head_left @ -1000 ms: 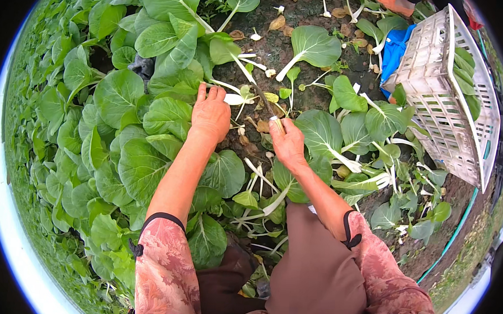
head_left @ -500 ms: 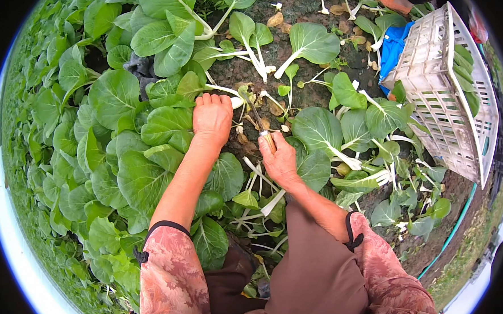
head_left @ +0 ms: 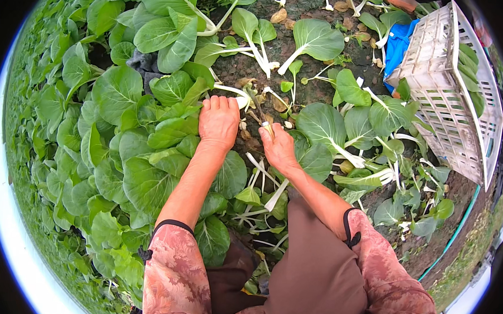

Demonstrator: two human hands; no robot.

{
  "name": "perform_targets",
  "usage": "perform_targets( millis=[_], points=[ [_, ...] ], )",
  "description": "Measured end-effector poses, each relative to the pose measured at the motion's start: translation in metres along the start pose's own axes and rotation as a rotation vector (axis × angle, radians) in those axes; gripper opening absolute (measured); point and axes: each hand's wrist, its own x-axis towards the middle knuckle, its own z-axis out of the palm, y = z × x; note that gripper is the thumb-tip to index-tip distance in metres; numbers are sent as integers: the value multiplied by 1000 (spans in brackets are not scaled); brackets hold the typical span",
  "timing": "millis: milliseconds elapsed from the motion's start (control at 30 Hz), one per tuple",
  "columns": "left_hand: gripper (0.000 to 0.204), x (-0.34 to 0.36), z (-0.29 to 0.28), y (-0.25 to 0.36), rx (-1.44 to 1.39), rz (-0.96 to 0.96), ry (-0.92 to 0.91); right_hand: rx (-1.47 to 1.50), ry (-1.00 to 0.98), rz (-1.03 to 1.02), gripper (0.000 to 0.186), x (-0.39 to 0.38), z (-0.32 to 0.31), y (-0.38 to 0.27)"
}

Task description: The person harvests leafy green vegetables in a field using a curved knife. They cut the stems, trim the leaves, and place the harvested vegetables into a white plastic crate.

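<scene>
My left hand (head_left: 218, 121) is closed around a bok choy plant (head_left: 173, 131) at the edge of the green row. Its white stem base (head_left: 242, 102) pokes out just past my knuckles. In my right hand (head_left: 279, 150), closed as well, is a small knife (head_left: 267, 127) with a light wooden handle and a narrow dark blade. The blade points up and left, with its tip beside the stem base; whether it touches the stem I cannot tell. My fingers hide part of the handle, and my left hand covers much of the gripped stalks.
Cut bok choy (head_left: 321, 126) and loose leaves lie on the soil to the right. A white slatted crate (head_left: 432, 81) holding greens stands at the upper right, with blue cloth or plastic (head_left: 398, 42) beside it. Dark grey cloth (head_left: 145, 66) rests among the plants.
Both hands stay at the same plant with almost the same grip. The whole view has shifted slightly, and the gripped leaves look a little moved.
</scene>
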Motion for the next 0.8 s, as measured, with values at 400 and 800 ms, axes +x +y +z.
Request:
perform_targets(
  millis=[400, 800],
  points=[
    [29, 8, -55, 6, -492, 72, 285, 518, 138, 115, 28, -36, -61, -23],
    [22, 43, -116, 58, -1060, -206, 34, -211, 454, -583, 37, -13, -157, -74]
  ],
)
